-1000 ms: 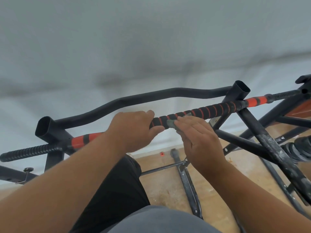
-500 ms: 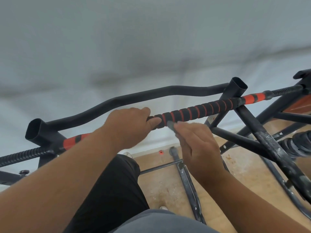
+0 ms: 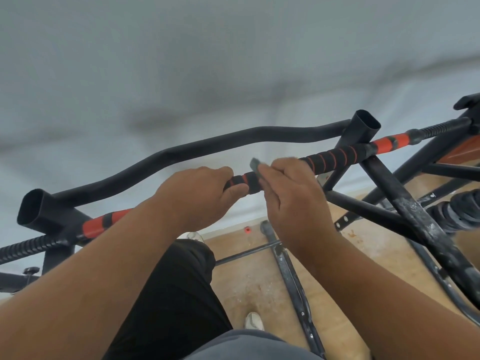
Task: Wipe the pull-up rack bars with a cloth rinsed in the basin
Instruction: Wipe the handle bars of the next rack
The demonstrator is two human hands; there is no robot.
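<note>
The pull-up rack's near bar point(image 3: 335, 158) runs from lower left to upper right, wrapped in black foam with red spiral stripes and orange end bands. My left hand point(image 3: 197, 196) is wrapped around its middle. Just to the right, my right hand point(image 3: 291, 198) presses a small grey cloth point(image 3: 254, 164) against the foam; only a corner of the cloth pokes out above my fingers. A curved plain black bar point(image 3: 207, 149) runs behind, parallel to the striped one. No basin is in view.
Paint-spattered black struts point(image 3: 415, 224) slope down at the right, beside a stack of black weight discs point(image 3: 457, 211). Base rails point(image 3: 288, 271) lie on the wooden floor below, near my shoe point(image 3: 253, 320). Open tube ends point(image 3: 32, 206) stand at both corners; a white wall lies behind.
My right hand with the cloth has moved up from under the bar onto its top and slightly to the right. The left hand keeps its grip. The view has shifted a little.
</note>
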